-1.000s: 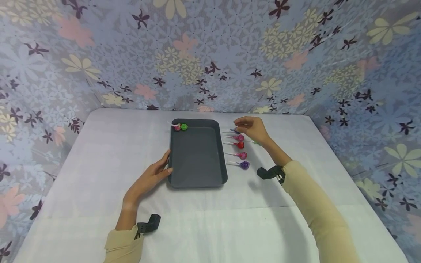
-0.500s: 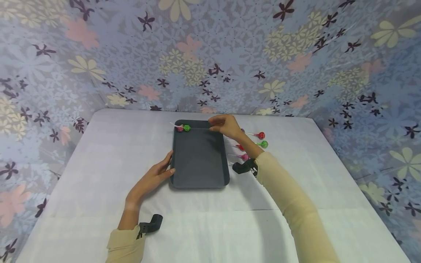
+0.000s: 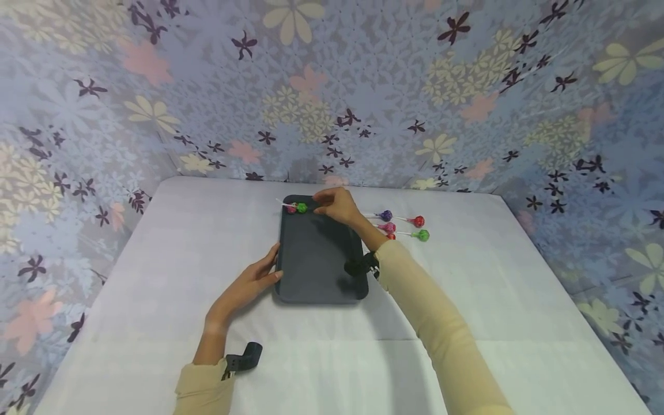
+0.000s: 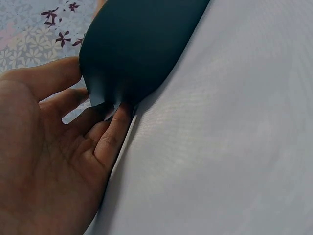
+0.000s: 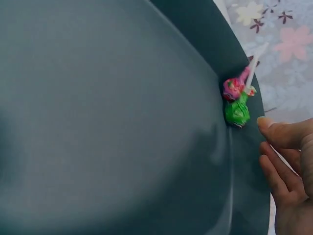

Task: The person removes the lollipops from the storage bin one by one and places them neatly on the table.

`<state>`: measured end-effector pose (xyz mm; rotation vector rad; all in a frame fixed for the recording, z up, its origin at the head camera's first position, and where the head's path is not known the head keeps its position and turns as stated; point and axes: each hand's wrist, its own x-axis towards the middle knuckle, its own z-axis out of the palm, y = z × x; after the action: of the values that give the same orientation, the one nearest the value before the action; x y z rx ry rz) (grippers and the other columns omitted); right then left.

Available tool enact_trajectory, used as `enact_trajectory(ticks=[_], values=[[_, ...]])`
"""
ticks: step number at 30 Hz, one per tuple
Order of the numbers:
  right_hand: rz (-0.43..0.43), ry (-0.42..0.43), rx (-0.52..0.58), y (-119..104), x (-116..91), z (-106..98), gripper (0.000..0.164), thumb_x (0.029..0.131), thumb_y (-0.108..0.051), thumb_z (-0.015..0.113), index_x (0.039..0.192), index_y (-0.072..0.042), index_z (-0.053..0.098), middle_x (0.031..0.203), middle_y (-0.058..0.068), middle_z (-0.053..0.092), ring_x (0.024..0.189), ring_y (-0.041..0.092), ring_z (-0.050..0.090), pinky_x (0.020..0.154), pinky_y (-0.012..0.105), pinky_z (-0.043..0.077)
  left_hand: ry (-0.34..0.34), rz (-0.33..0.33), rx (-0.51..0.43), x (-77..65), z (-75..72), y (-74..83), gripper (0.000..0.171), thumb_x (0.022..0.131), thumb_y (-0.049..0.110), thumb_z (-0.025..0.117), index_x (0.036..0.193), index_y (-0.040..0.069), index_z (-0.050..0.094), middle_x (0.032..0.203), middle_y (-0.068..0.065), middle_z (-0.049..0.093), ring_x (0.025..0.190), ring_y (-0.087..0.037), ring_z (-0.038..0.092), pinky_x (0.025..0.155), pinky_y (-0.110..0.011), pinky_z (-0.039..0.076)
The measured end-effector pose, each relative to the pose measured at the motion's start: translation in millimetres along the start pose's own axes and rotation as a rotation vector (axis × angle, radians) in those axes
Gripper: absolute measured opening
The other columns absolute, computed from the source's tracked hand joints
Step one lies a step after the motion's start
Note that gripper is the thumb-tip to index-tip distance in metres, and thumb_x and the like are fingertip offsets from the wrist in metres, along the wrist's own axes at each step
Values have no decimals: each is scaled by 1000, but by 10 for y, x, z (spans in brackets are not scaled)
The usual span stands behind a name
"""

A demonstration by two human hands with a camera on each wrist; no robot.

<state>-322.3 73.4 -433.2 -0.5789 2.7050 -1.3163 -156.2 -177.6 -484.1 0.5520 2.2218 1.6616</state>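
Inside the grey rectangular tray [image 3: 313, 262] rest pink- and green-wrapped lollipops [image 5: 237, 112]. Left hand [image 3: 249, 283], spread, touches it; empty right hand [image 3: 338, 206], parted, has neared them.

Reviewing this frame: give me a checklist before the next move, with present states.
1. Left hand holds tray: ok, left side.
2. Right hand free: ok, no lollipop shows in it.
3. Heads of green lollipop and pink lollipop inside tray: ok, far-left corner.
4. All sticks inside: not ok, a white stick crosses the rim.
5. Full count beside tray: cannot tell, right sleeve partly covers a red lollipop.
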Motion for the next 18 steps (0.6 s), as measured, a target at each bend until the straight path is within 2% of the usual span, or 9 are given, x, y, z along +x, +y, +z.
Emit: enact_trajectory(ticks=[7,14,18], values=[[8,3,-30,-21,99,152,35,84,-2,75,118,1,69,119,18,68,108,30,67,89,35,57,-3,19,8,11,-18,30,72,103,27,50,158,12,6,164,-14,3,149,-37,10,120,-51,16],[33,18,-62,-42,104,313,36,83,0,75,119,-1,69,120,17,68,109,29,67,90,35,57,-5,7,0,-13,25,9,69,104,22,49,158,10,7,164,-14,3,149,-36,10,121,-50,17],[4,6,-106,-67,132,383,36,83,3,74,118,1,69,118,18,69,106,29,68,87,35,58,4,-4,-5,-31,10,24,70,103,21,50,158,11,7,164,-12,4,150,-34,11,120,-48,18]])
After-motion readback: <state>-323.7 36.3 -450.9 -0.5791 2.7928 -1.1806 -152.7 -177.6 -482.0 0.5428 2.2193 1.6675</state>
